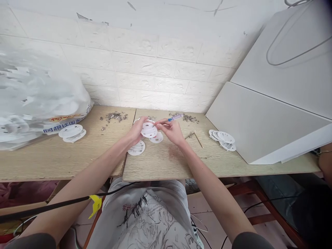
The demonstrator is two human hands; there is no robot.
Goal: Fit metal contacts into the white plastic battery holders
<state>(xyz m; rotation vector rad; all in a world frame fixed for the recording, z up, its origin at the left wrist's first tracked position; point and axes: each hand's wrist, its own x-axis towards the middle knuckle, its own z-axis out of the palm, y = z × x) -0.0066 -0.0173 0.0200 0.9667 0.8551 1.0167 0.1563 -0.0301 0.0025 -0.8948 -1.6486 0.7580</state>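
Wooden table (160,166), left grip (137,131) clasping white discs (149,131), right grip (171,131) pinching screwdriver (175,117), tip indistinct

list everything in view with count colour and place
table: two sections, light wood, middle
wall: one, white, back
plastic bag: one, whitish, left
boxy unit: one, pale grey, right
white discs: several, centre, table's left and right
metal pieces: many, silvery, back of table
rod: one, gold-coloured, right of centre
screwdriver: one, blue and clear handle, centre
cables: several, black or pale, bottom, upper right
yellow tag: one, lower left
wooden frame: one, reddish brown, lower right
other person: one, dark clothing, right edge
printed clothing: pale grey, bottom centre
arms: two, dark sleeves, bottom
left hand: one, centre, holding white discs
right hand: one, centre, holding screwdriver
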